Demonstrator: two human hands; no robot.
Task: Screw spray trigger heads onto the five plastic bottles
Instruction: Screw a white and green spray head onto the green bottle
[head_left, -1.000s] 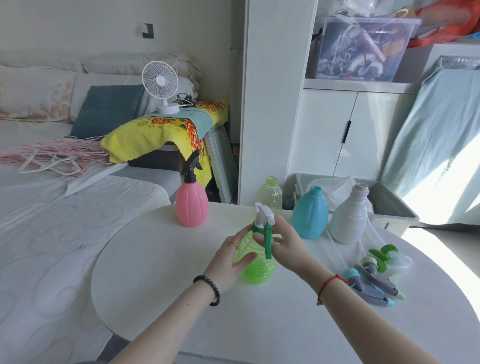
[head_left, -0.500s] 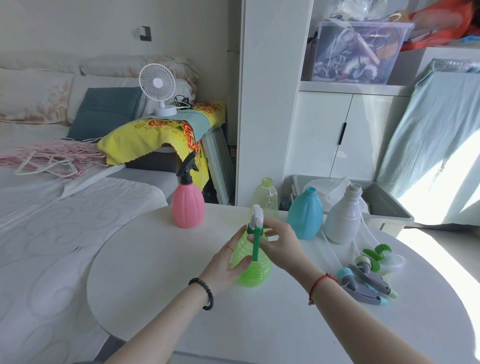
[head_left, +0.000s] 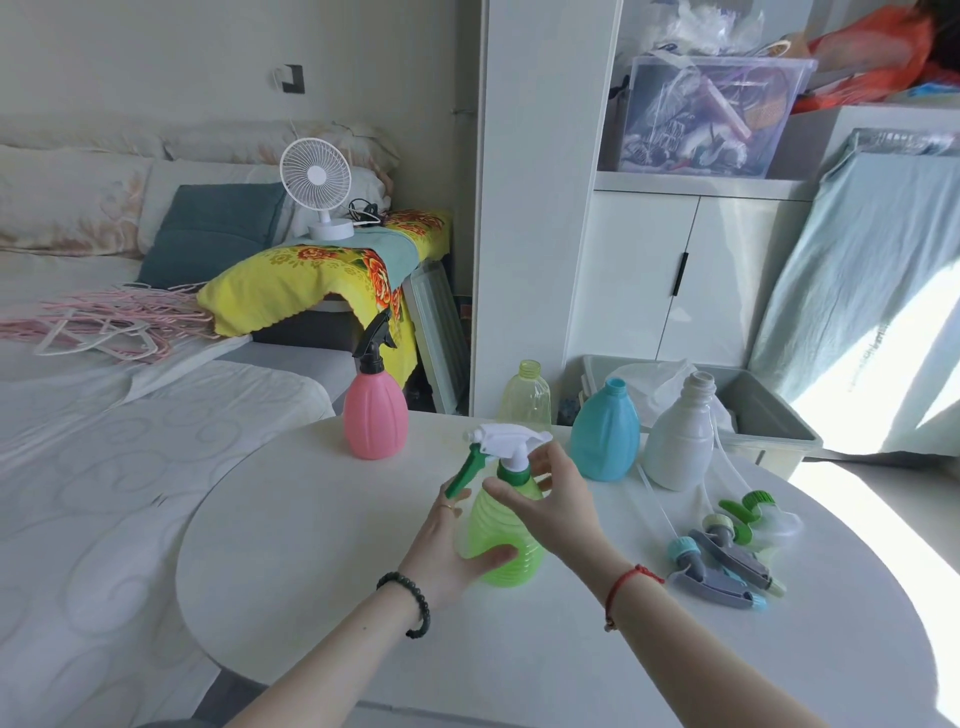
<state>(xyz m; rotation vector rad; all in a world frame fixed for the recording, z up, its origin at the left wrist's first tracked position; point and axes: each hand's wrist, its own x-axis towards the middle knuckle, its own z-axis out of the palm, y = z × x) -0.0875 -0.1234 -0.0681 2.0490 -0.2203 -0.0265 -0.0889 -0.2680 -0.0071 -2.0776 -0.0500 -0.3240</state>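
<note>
Your ribbed green bottle (head_left: 501, 525) stands mid-desk (head_left: 311, 545), with a white-and-green trigger head (head_left: 506, 441) on its neck. Your left hand (head_left: 447, 551) wraps its belly and your right hand (head_left: 556, 504) pinches the collar. The pink bottle (head_left: 375, 415) sits at 11 o'clock. The yellow bottle (head_left: 527, 397), blue bottle (head_left: 605, 434) and white bottle (head_left: 680, 441) run from 12 to 2, and the loose trigger heads (head_left: 727, 556) lie at 3.

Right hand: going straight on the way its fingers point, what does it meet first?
The green screw collar of the white trigger head on the ribbed green plastic bottle; the right hand seems curled round it.
</note>
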